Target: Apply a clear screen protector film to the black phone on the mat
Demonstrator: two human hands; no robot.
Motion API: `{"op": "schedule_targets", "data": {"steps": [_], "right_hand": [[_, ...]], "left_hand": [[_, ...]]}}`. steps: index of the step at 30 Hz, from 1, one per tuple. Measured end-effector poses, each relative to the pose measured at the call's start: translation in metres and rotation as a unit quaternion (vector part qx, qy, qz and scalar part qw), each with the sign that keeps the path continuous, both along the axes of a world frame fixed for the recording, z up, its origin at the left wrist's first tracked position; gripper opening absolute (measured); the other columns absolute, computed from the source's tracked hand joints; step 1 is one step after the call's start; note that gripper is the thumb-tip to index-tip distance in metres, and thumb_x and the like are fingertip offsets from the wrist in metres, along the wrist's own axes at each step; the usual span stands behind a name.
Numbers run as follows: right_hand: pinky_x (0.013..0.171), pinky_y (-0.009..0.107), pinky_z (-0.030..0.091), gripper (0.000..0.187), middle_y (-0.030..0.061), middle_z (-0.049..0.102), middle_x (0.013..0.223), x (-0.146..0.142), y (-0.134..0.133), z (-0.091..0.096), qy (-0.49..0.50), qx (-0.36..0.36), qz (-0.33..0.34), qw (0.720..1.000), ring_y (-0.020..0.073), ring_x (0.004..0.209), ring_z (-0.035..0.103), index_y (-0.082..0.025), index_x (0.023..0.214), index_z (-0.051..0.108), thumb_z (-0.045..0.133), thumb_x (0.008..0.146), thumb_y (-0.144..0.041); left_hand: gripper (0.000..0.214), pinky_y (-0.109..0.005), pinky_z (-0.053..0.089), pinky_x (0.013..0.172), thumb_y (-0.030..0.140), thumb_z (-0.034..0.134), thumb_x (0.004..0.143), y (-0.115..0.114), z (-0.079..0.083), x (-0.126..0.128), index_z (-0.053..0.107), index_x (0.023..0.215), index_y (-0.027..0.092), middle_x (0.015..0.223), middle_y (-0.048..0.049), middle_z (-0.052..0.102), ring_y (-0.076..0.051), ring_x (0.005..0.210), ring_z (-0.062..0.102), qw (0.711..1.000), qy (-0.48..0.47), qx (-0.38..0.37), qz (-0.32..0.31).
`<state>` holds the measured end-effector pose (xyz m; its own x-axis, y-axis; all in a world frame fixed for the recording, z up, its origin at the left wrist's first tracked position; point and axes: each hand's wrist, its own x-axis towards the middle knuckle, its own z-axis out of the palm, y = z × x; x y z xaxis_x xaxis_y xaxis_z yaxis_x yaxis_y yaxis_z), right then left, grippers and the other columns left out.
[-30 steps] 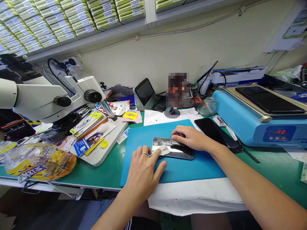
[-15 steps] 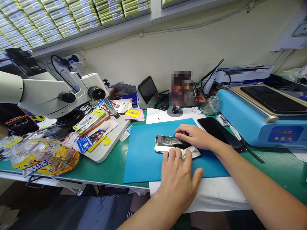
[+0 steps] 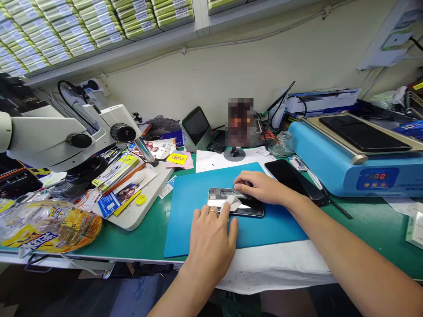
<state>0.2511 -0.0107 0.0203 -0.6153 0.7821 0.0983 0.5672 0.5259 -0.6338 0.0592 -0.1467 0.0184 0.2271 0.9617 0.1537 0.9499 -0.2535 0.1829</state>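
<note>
A smartphone (image 3: 251,211) lies flat on a blue mat (image 3: 191,233), its glossy face reflecting the shelves and light. With fingers stretched forward, my left hand (image 3: 211,235) presses a crumpled white tissue (image 3: 233,202) onto the phone's face; the index fingertip is on the tissue. My right hand (image 3: 257,187) is closed, fingers curled down at the phone's far edge to steady it. Its fingertips are partly hidden. Just right of that hand lies a second black phone (image 3: 284,172).
A microscope (image 3: 82,141) stands at the left, with booklets and a bagged drink pack (image 3: 56,224) near it. A small smart display (image 3: 198,130) is at the back. On the right sits a blue heating plate (image 3: 330,167) bearing a black phone, near a glass jar (image 3: 284,143).
My left hand has slid the tissue leftward from the phone's right end toward its middle. My right hand stays at the far edge. The camera view has turned slightly right.
</note>
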Motion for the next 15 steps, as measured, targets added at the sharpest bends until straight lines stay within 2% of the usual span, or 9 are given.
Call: {"op": "schedule_targets", "data": {"steps": [3,6,11,15], "right_hand": [[0.078,0.038,0.044,0.053,0.0066,0.068,0.089,0.0,0.0,0.0,0.006,0.002,0.002,1.0,0.024,0.085,0.061,-0.023,0.092,0.071,0.046,0.092,-0.07],[0.082,0.039,0.045,0.056,0.0072,0.07,0.094,0.001,0.001,-0.001,0.013,0.001,0.007,1.0,0.0247,0.09,0.062,-0.023,0.093,0.071,0.042,0.094,-0.07],[0.085,0.041,0.046,0.066,0.0095,0.07,0.097,0.002,0.003,-0.003,0.024,-0.006,0.003,1.0,0.0257,0.091,0.062,-0.021,0.095,0.071,0.03,0.096,-0.073],[0.085,0.041,0.047,0.072,0.0099,0.07,0.096,0.002,0.003,-0.003,0.032,-0.017,-0.001,0.999,0.0256,0.089,0.063,-0.02,0.095,0.072,0.025,0.095,-0.075]], "left_hand": [[0.039,-0.045,0.041,0.082,0.033,0.045,0.106,0.01,0.003,0.005,0.058,0.138,0.017,0.1,-0.0123,0.071,-0.033,0.097,0.061,1.0,0.01,-0.005,-0.005],[0.038,-0.046,0.042,0.082,0.029,0.043,0.105,0.015,0.004,0.021,0.059,0.136,0.014,0.099,-0.0126,0.072,-0.032,0.094,0.061,0.999,0.003,0.003,-0.043],[0.032,-0.045,0.044,0.078,0.027,0.041,0.104,0.018,0.004,0.051,0.064,0.121,0.014,0.095,-0.0113,0.07,-0.029,0.086,0.06,0.995,-0.012,0.016,-0.095],[0.03,-0.044,0.044,0.076,0.027,0.043,0.103,0.017,0.002,0.06,0.064,0.118,0.012,0.092,-0.0119,0.069,-0.028,0.082,0.06,0.994,-0.014,0.026,-0.104]]}}
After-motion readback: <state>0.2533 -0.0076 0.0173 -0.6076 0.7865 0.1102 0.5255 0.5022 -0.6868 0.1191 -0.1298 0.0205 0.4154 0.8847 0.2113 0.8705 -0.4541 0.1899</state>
